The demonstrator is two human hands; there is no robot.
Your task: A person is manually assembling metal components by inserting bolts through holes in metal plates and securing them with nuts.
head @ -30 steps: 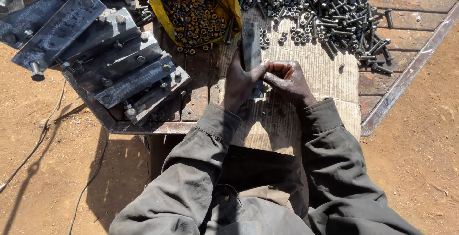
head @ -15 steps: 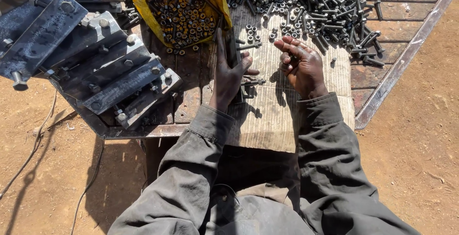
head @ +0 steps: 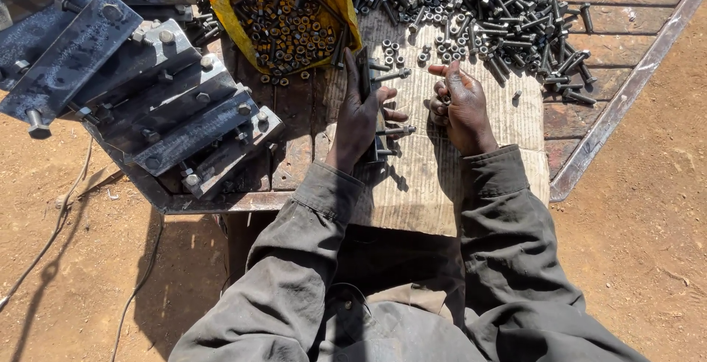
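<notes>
My left hand (head: pixel 359 119) grips a dark flat metal bar (head: pixel 363 71) that stands on edge on the table, with bolts (head: pixel 394 131) sticking out of its right side. My right hand (head: pixel 462 108) is a little to the right of the bar. Its index finger points left and the other fingers are curled on a small nut (head: pixel 443 100). Several loose nuts (head: pixel 390 51) lie just beyond both hands on a pale ribbed sheet (head: pixel 434 192).
A large heap of dark bolts (head: pixel 501 5) covers the far right of the table. A yellow bag (head: pixel 283 16) full of nuts lies open at the far middle. Stacked steel plates with bolts (head: pixel 147 104) overhang the left. The metal table rim (head: pixel 626 100) runs diagonally at right, with dirt ground around.
My hands were together at the bar a second ago. They have separated: the right hand moved right and forward toward the loose nuts, while the left keeps holding the bar.
</notes>
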